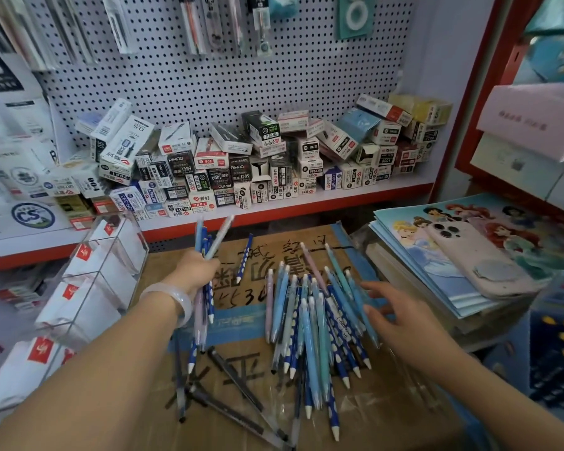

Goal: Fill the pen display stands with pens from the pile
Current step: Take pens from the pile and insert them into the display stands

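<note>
**Bundle in hand, pile half cleared**

The left hand (194,271) had its fingers clamped round a bundle of pens (205,255); the right hand (401,315) hovered, fingers spread, just beside the pile (313,323) on the cardboard box (241,379). Best practice: align tips before dropping them into the clear display stands (105,275) at left.

Shelf: small pen boxes (258,157) piled against a pegboard (225,76).
Right: pink-cased phone (479,258) lying on princess-print folders (437,271).
Underneath: cardboard box (264,249).
</note>
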